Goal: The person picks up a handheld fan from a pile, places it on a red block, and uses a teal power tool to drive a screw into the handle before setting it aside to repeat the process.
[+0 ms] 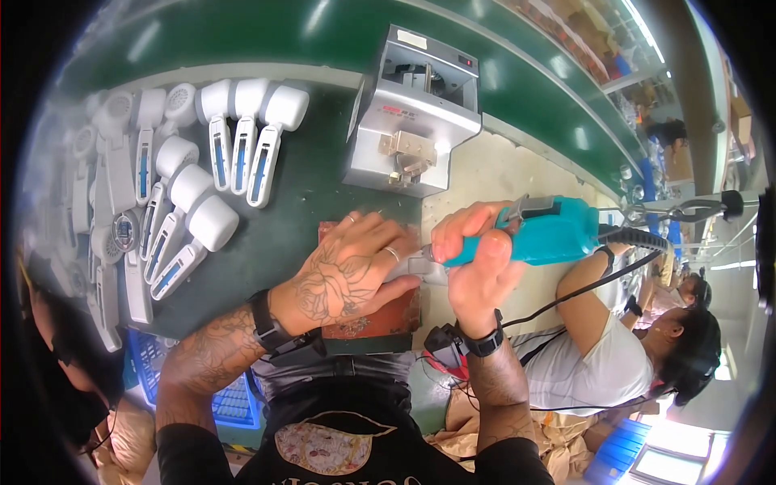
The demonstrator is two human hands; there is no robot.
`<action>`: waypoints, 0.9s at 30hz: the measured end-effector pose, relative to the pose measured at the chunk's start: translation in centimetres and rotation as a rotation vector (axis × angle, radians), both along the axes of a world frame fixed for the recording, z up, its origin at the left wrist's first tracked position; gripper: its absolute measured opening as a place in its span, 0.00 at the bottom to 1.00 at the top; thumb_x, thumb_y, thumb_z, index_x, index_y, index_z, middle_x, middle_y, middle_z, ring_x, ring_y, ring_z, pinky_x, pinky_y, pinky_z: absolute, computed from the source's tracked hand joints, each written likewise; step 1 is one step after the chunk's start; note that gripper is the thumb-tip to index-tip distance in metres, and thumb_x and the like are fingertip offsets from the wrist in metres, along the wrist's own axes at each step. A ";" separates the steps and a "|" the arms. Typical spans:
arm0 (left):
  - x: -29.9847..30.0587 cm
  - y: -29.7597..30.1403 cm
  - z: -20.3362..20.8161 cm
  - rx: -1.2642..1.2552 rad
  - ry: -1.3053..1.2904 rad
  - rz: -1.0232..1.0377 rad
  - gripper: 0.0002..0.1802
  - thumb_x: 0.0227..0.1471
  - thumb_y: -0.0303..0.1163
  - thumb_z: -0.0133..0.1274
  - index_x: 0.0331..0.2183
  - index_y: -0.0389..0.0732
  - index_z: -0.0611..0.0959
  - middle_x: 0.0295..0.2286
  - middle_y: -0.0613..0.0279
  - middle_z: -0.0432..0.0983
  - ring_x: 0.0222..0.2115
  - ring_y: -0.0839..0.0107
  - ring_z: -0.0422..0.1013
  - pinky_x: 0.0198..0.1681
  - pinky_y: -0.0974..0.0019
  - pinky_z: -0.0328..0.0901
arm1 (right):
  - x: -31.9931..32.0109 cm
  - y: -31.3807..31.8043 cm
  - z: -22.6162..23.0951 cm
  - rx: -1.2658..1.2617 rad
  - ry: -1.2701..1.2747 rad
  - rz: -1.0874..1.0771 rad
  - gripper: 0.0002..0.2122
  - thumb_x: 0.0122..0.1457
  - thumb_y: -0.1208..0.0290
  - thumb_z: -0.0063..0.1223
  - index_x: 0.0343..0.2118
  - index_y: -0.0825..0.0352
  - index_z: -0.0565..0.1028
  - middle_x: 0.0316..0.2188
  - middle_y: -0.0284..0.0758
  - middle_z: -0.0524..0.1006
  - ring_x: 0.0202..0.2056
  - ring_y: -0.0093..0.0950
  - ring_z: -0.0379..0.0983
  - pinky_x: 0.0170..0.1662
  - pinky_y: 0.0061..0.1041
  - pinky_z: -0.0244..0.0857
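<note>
My right hand (481,267) is wrapped round a teal electric screwdriver (558,232), held level with its tip pointing left and its black cord trailing right. The tip meets a pale, whitish part (422,267) beside my left fingers. My left hand (352,263), tattooed across the back, lies over a reddish-brown mat (368,323) with fingers and thumb closed about that part. Most of the part is hidden by both hands, so its kind cannot be made out.
Several white round-headed devices (212,222) with blue-striped handles lie at the left on the dark green table. A grey metal machine (420,121) stands beyond my hands. A blue crate (234,404) sits by my left arm. A co-worker (602,356) sits at the right.
</note>
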State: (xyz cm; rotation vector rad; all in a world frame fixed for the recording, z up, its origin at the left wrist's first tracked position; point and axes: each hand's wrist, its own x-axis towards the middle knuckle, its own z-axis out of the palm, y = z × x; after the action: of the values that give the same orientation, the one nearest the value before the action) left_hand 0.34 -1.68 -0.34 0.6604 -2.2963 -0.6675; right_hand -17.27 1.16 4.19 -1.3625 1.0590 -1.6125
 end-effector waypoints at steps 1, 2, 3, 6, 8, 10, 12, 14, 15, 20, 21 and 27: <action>0.1 0.0 0.1 0.008 -0.008 0.003 0.22 0.51 0.39 0.66 0.45 0.37 0.82 0.41 0.54 0.75 0.43 0.54 0.71 0.47 0.52 0.65 | 0.0 -0.1 0.0 0.001 0.001 -0.003 0.24 0.67 0.45 0.53 0.38 0.68 0.66 0.20 0.36 0.69 0.22 0.28 0.67 0.27 0.30 0.64; 0.1 0.1 0.1 0.001 -0.004 0.009 0.22 0.51 0.39 0.66 0.45 0.37 0.82 0.41 0.54 0.75 0.43 0.54 0.71 0.47 0.52 0.65 | 0.0 -0.1 0.4 -0.005 0.005 0.002 0.24 0.67 0.45 0.53 0.38 0.68 0.66 0.20 0.36 0.69 0.22 0.28 0.67 0.27 0.30 0.64; 0.1 0.0 -0.3 -0.011 0.009 0.006 0.22 0.51 0.39 0.65 0.45 0.37 0.82 0.41 0.54 0.75 0.43 0.53 0.71 0.47 0.51 0.65 | 0.0 -0.1 0.9 0.029 0.032 -0.019 0.25 0.68 0.46 0.53 0.39 0.69 0.67 0.21 0.36 0.70 0.22 0.28 0.68 0.28 0.30 0.65; 0.2 0.0 -0.6 -0.008 0.020 0.022 0.23 0.51 0.41 0.65 0.45 0.39 0.83 0.41 0.56 0.76 0.44 0.54 0.71 0.49 0.51 0.66 | 0.6 -1.6 1.7 -0.003 0.030 -0.037 0.24 0.69 0.47 0.52 0.42 0.71 0.69 0.22 0.36 0.72 0.24 0.28 0.70 0.29 0.29 0.66; 0.1 0.1 -0.5 0.012 0.024 0.016 0.24 0.51 0.43 0.66 0.46 0.41 0.84 0.42 0.57 0.77 0.44 0.56 0.72 0.50 0.51 0.67 | 1.1 -3.4 2.5 -0.063 0.003 -0.056 0.24 0.69 0.48 0.52 0.43 0.71 0.69 0.22 0.36 0.73 0.25 0.27 0.71 0.30 0.28 0.66; 0.3 0.2 -0.7 0.001 -0.002 0.041 0.24 0.49 0.40 0.66 0.46 0.41 0.83 0.42 0.57 0.77 0.45 0.56 0.72 0.51 0.52 0.66 | 2.6 -5.7 3.4 -0.093 0.053 -0.152 0.22 0.71 0.50 0.50 0.42 0.71 0.71 0.23 0.34 0.73 0.26 0.27 0.72 0.31 0.26 0.66; 0.5 0.3 -0.8 0.018 -0.003 0.028 0.24 0.48 0.39 0.65 0.47 0.41 0.83 0.42 0.57 0.77 0.45 0.56 0.72 0.51 0.52 0.66 | 3.1 -7.2 2.9 -0.104 0.071 -0.143 0.20 0.72 0.53 0.48 0.41 0.70 0.71 0.23 0.34 0.74 0.27 0.26 0.73 0.31 0.25 0.66; 0.4 0.1 -0.6 0.033 0.001 0.011 0.24 0.47 0.38 0.64 0.47 0.41 0.83 0.42 0.57 0.77 0.45 0.56 0.72 0.52 0.52 0.66 | 2.8 -8.0 1.8 -0.186 0.098 -0.121 0.18 0.72 0.55 0.48 0.41 0.70 0.71 0.23 0.34 0.74 0.26 0.25 0.72 0.31 0.25 0.67; 0.4 0.1 -0.6 0.031 0.019 0.000 0.25 0.46 0.36 0.63 0.47 0.41 0.83 0.42 0.57 0.77 0.45 0.56 0.72 0.52 0.52 0.66 | 2.8 -8.1 1.5 -0.212 0.100 -0.098 0.17 0.72 0.56 0.48 0.41 0.69 0.71 0.23 0.34 0.73 0.26 0.26 0.72 0.30 0.26 0.67; 0.3 0.4 -0.6 0.008 0.060 -0.006 0.25 0.46 0.36 0.62 0.47 0.41 0.83 0.42 0.56 0.77 0.44 0.55 0.72 0.51 0.52 0.66 | 2.6 -7.4 1.3 -0.116 0.036 -0.082 0.19 0.71 0.54 0.50 0.41 0.70 0.71 0.22 0.35 0.73 0.24 0.28 0.71 0.29 0.28 0.67; 0.5 0.3 -0.8 0.009 0.050 0.005 0.24 0.46 0.36 0.63 0.47 0.41 0.83 0.42 0.56 0.77 0.44 0.55 0.72 0.50 0.52 0.66 | 2.9 -7.2 1.4 -0.064 -0.006 -0.058 0.20 0.71 0.52 0.51 0.41 0.70 0.71 0.22 0.36 0.73 0.23 0.28 0.70 0.29 0.28 0.66; 0.6 -0.1 -0.1 0.019 -0.006 -0.004 0.22 0.51 0.34 0.62 0.48 0.40 0.83 0.40 0.56 0.77 0.42 0.55 0.72 0.47 0.53 0.67 | 0.5 -0.4 3.1 -0.040 -0.025 -0.081 0.30 0.64 0.39 0.54 0.43 0.71 0.70 0.20 0.34 0.70 0.21 0.27 0.68 0.27 0.29 0.64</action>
State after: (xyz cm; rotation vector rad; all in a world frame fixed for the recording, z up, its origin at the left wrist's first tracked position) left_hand 0.92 -1.80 -0.46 0.6677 -2.3003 -0.6916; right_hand -16.81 0.79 7.31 -1.3377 1.0851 -1.7140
